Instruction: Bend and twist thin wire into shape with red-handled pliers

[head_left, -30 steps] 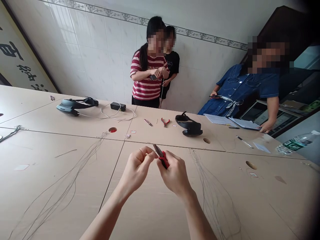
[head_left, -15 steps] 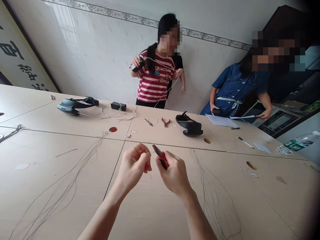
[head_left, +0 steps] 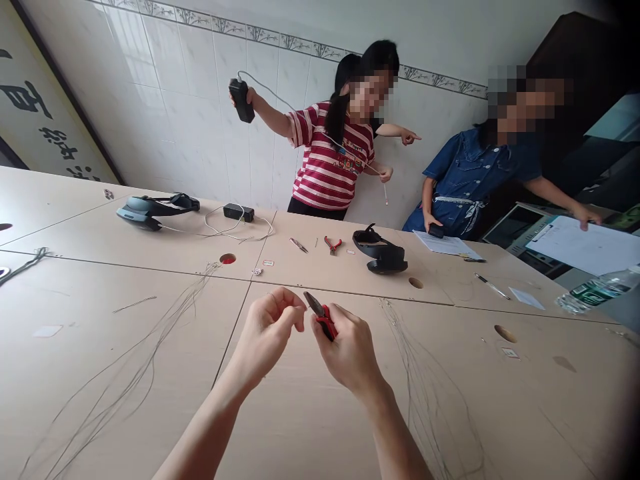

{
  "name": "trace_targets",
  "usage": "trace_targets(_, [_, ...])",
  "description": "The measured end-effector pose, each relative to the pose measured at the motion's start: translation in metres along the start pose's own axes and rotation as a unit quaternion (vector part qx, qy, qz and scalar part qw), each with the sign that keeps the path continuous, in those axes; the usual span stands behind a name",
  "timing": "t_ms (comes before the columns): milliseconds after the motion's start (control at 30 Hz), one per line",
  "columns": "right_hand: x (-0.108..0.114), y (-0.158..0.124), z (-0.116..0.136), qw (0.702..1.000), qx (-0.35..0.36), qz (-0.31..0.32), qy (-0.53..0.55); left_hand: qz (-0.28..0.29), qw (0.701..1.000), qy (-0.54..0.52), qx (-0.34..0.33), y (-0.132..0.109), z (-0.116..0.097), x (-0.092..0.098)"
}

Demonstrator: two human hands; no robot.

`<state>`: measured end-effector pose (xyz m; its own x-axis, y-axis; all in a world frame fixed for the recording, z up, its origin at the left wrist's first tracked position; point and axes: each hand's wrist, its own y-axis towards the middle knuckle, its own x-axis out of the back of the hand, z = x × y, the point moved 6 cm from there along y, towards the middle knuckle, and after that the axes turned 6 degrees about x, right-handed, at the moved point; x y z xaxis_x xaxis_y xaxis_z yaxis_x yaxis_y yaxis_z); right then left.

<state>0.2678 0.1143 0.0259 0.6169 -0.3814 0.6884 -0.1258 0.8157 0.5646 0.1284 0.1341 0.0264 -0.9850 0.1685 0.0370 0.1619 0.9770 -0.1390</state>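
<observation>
My right hand (head_left: 350, 350) is closed round small red-handled pliers (head_left: 321, 315), whose dark jaws point up and left. My left hand (head_left: 267, 330) sits just left of the jaws, fingers pinched together on something too fine to make out, perhaps a thin wire. Both hands hover above the light wooden table (head_left: 300, 427). Bundles of thin wires lie on the table to the left (head_left: 145, 353) and to the right (head_left: 425, 387) of my hands.
Farther back lie a second pair of red pliers (head_left: 331, 244), two headsets (head_left: 153, 208) (head_left: 379, 253), a black adapter with white cable (head_left: 239, 213), pens and papers. A water bottle (head_left: 595, 290) lies at right. Three people stand by the tiled wall.
My hands have barely moved; the left fingers closed back toward the pliers' jaws. The person in the striped shirt stepped right and raised a black device; the person in blue lifted a paper.
</observation>
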Motion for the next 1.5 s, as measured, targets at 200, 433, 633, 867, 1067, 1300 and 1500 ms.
trace_targets(200, [-0.002, -0.001, 0.0011, 1.0, -0.003, 0.009, 0.004, 0.003, 1.0, -0.011, 0.028, 0.0032, 0.0077, -0.0005])
trace_targets(433, [-0.0032, -0.0011, 0.0008, 1.0, 0.001, 0.006, 0.004, 0.002, 1.0, -0.005, 0.031, 0.0041, 0.007, 0.0004])
trace_targets(633, [-0.0034, -0.0014, 0.0012, 1.0, 0.004, 0.007, -0.001, -0.009, 0.999, -0.001, 0.036, 0.0028, 0.0072, 0.0019])
trace_targets(867, [-0.0033, 0.0, 0.0036, 1.0, 0.012, 0.002, -0.003, -0.016, 0.999, 0.004, 0.031, 0.0032, 0.0046, 0.0016])
trace_targets(1067, [-0.0036, -0.0011, 0.0026, 1.0, 0.006, 0.009, -0.001, -0.013, 0.999, 0.0, 0.033, 0.0036, 0.0063, 0.002])
trace_targets(1300, [-0.0048, -0.0016, 0.0019, 1.0, 0.004, 0.011, -0.003, -0.01, 0.999, -0.002, 0.032, 0.0029, 0.006, 0.0023])
trace_targets(1500, [-0.004, -0.0029, 0.0019, 1.0, 0.004, 0.008, -0.003, -0.01, 1.0, -0.001, 0.028, 0.0028, 0.0062, 0.0023])
